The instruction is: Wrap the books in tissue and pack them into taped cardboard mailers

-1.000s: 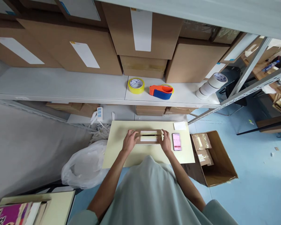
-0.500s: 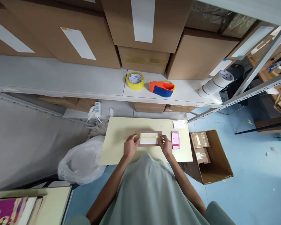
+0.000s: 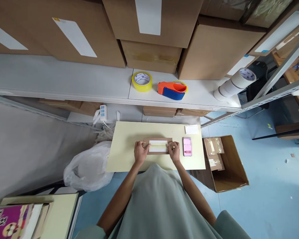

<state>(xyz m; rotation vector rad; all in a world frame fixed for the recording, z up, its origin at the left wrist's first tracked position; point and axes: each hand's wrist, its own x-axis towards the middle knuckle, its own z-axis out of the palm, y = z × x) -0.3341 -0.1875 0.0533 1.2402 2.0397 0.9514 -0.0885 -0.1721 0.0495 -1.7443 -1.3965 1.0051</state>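
A small flat cardboard box [image 3: 157, 153] lies on the pale yellow tabletop [image 3: 124, 142] in front of me. Over its top is a white label [image 3: 158, 149] with a thin yellowish band across its upper part. At the label's left end, my left hand [image 3: 141, 153] pinches with thumb and fingertips. My right hand [image 3: 174, 153] pinches the opposite end in the same way. The fingertips hide both ends of the label. Just right of my right hand lies a phone [image 3: 187, 146] with a pink screen, below a white paper slip [image 3: 191, 129].
Behind the table, a grey shelf [image 3: 89, 79] holds yellow tape [image 3: 142, 81], an orange-blue tape dispenser [image 3: 171, 91], stacked white rolls [image 3: 234, 84] and big cartons [image 3: 149, 56]. An open carton [image 3: 231, 162] with small boxes stands right; a white plastic bag [image 3: 89, 167] sits left.
My hands have shifted slightly and press lower over the ends of the label. The yellowish band looks flatter against the box than before. The camera view has moved a little.
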